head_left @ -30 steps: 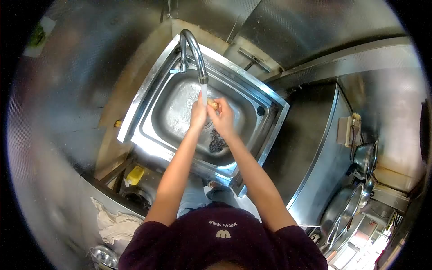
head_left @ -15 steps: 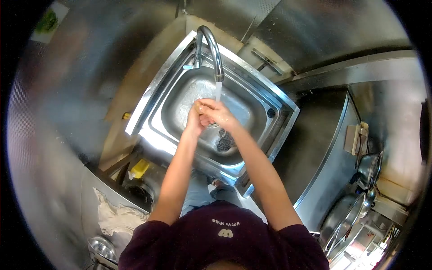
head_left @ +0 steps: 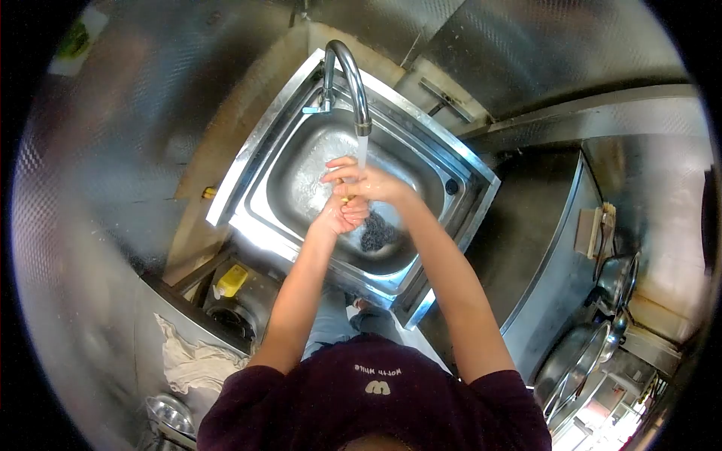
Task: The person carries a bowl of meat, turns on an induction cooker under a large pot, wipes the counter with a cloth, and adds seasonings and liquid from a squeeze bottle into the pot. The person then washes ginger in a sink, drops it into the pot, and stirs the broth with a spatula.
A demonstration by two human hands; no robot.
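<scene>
Water runs from the curved faucet point(head_left: 350, 71) onto my hands over the metal sink point(head_left: 289, 161). My left hand point(head_left: 342, 216) is closed around a small yellowish piece point(head_left: 347, 198), which is mostly hidden by fingers. Just above it, my right hand point(head_left: 368, 184) lies across the piece under the stream, its fingers partly spread toward the left. A dark mesh scrubber point(head_left: 378, 233) rests on the sink bottom, to the right of my left hand.
A metal cabinet point(head_left: 511, 225) stands right of the sink, with pans point(head_left: 575, 361) beyond it. At lower left are a yellow bottle point(head_left: 232, 280), a pale cloth point(head_left: 197, 359) and a metal bowl point(head_left: 171, 413). A black drain plug point(head_left: 451, 186) sits on the sink's right rim.
Both hands have shifted within the sink; my right hand now lies above my left with its fingers more spread. The yellowish piece has moved lower, and the view has shifted slightly.
</scene>
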